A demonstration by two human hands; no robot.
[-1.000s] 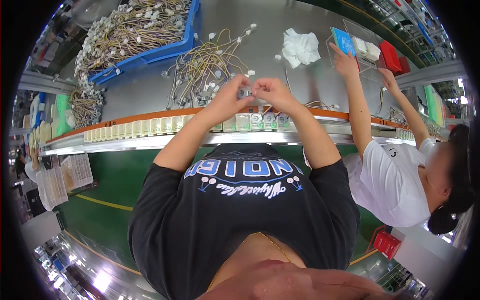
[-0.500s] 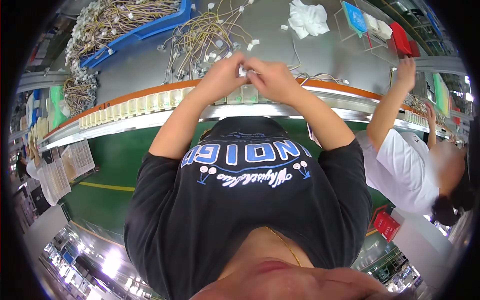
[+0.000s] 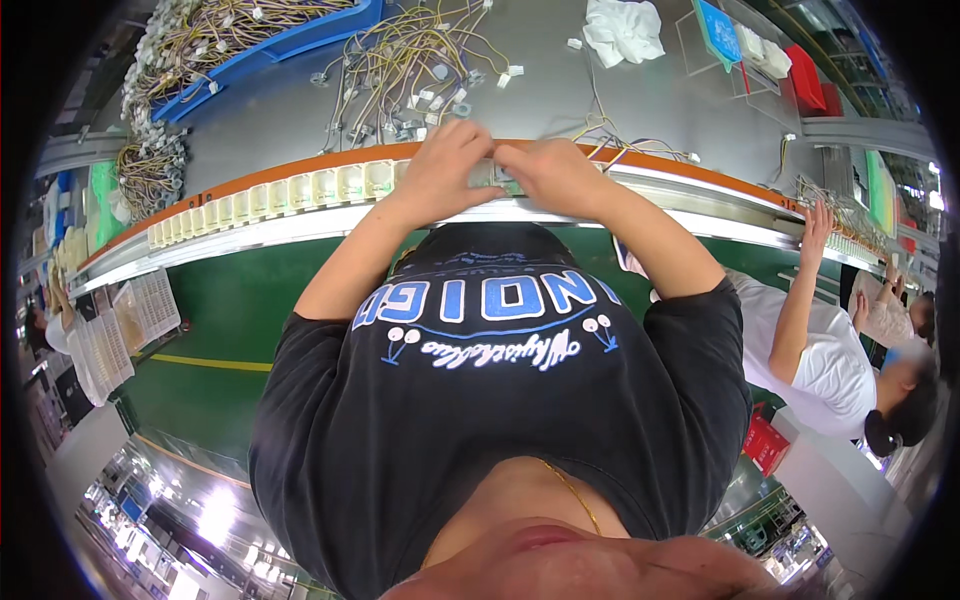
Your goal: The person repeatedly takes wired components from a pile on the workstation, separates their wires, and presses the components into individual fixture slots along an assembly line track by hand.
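Note:
My left hand (image 3: 446, 172) is over a row of small pale plastic housings (image 3: 323, 185) along the table's near edge. Its thumb and index finger lie on either side of one translucent housing (image 3: 484, 174). Beside it, my right hand (image 3: 556, 176) has its fingers curled and pressed together at that housing's right side. Whatever they pinch is hidden. Beyond my hands lies a loose pile of yellow and dark wire harnesses (image 3: 425, 60) with white connectors. A few wires (image 3: 610, 135) trail just past my right hand.
A blue tray (image 3: 270, 58) heaped with wire harnesses stands at the far left. Crumpled white cloth or paper (image 3: 622, 32) lies at the back, near a clear stand with a blue card (image 3: 719, 35) and red bins (image 3: 806, 82). A co-worker's hand (image 3: 817, 225) is at the rail on the right.
Both my hands have come down from above the orange edge strip to the row of housings, and the left thumb has spread away from its fingers. The co-worker's raised arm has lowered.

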